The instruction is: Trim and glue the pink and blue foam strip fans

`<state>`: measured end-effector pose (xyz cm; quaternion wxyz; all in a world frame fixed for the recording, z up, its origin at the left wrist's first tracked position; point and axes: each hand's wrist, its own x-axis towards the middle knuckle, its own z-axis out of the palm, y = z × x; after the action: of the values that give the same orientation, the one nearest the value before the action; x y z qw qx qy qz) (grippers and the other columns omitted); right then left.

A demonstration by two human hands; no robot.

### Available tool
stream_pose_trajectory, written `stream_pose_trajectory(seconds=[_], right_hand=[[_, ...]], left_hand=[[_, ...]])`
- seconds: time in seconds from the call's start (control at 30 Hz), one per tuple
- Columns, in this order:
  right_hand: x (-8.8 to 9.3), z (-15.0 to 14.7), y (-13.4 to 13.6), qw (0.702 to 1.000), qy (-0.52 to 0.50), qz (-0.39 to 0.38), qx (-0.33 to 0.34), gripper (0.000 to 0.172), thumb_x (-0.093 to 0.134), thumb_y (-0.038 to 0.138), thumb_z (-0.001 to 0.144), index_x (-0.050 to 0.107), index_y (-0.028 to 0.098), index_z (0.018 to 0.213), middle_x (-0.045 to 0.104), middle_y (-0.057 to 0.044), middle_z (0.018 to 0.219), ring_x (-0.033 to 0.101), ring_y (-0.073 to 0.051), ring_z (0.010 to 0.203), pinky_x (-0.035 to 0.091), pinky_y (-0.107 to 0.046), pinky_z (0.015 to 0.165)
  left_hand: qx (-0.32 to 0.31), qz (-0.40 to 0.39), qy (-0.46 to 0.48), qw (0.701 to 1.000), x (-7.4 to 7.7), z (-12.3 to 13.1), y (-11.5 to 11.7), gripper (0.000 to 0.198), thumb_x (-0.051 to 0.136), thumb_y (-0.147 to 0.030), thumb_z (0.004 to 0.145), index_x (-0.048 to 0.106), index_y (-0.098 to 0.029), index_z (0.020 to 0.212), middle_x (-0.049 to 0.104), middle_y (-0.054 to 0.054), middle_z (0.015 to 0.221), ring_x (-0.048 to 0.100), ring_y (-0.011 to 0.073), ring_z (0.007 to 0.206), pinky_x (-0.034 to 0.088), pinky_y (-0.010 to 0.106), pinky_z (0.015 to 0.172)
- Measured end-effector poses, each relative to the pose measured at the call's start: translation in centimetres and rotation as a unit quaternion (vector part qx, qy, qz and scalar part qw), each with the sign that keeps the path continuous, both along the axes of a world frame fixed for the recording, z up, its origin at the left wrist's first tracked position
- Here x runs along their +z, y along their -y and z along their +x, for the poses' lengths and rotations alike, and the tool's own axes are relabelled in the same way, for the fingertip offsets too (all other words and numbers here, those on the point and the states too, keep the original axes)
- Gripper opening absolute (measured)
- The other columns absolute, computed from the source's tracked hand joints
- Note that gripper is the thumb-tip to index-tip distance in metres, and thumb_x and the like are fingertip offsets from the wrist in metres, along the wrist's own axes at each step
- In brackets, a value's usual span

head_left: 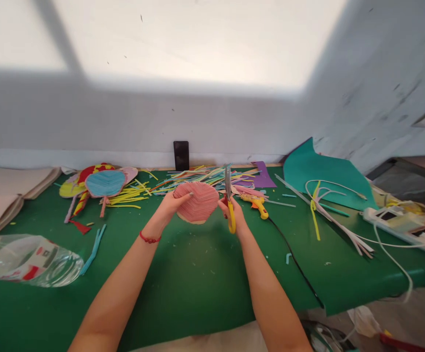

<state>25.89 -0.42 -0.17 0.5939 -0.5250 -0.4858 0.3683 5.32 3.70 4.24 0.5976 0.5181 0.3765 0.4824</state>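
A pink ridged, rounded piece [197, 203] is pinched at its left side by my left hand [170, 205], thumb on top. Scissors with yellow handles [231, 215] are in my right hand [234, 213], their blades pointing up and away just right of the pink piece. The fingertips of my right hand come close to the piece's right edge; whether they touch it I cannot tell. Behind both hands lies a heap of coloured fuzzy sticks [205, 177]. A yellow glue gun [259, 204] rests right of my right hand.
A water bottle [32, 259] lies at the left, with coloured round pieces [105, 183] behind it. A black phone [181, 155] leans on the wall. At the right are a teal sheet [326, 176], a white power strip [399, 227] and cables on the green table [198, 293].
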Motion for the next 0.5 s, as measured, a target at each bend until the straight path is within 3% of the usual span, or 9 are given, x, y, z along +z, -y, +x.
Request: stream_pose_trajectory(seconds=[0.13, 0.3, 0.5], right_hand=[[0.4, 1.6, 0.2, 0.997, 0.068, 0.015, -0.013, 0.040, 0.072, 0.052, 0.060, 0.055, 0.021, 0.078, 0.056, 0.001, 0.071, 0.050, -0.015, 0.063, 0.042, -0.029, 0.064], [1.7, 3.7, 0.3, 0.983, 0.178, 0.017, 0.037, 0.032, 0.071, 0.047, 0.064, 0.058, 0.021, 0.078, 0.055, 0.002, 0.069, 0.047, -0.015, 0.063, 0.040, -0.030, 0.068], [4.6, 5.9, 0.6, 0.929, 0.363, 0.019, 0.076, 0.030, 0.072, 0.046, 0.064, 0.055, 0.022, 0.067, 0.052, 0.003, 0.067, 0.042, -0.015, 0.060, 0.035, -0.029, 0.063]], left_hand=[[0.032, 0.017, -0.059, 0.998, 0.9, -1.1, -0.2, 0.046, 0.084, -0.043, 0.054, 0.074, -0.013, 0.087, 0.075, 0.011, 0.092, 0.067, 0.0307, 0.090, 0.051, 0.042, 0.085], [0.042, 0.026, -0.083, 0.995, 1.4, -1.4, -0.2, 0.045, 0.082, -0.045, 0.054, 0.074, -0.014, 0.085, 0.075, 0.011, 0.089, 0.067, 0.0309, 0.087, 0.051, 0.041, 0.082], [0.012, 0.033, -0.097, 0.995, 1.8, -1.9, 0.1, 0.043, 0.080, -0.046, 0.057, 0.074, -0.015, 0.085, 0.075, 0.011, 0.090, 0.067, 0.0311, 0.086, 0.051, 0.041, 0.080]])
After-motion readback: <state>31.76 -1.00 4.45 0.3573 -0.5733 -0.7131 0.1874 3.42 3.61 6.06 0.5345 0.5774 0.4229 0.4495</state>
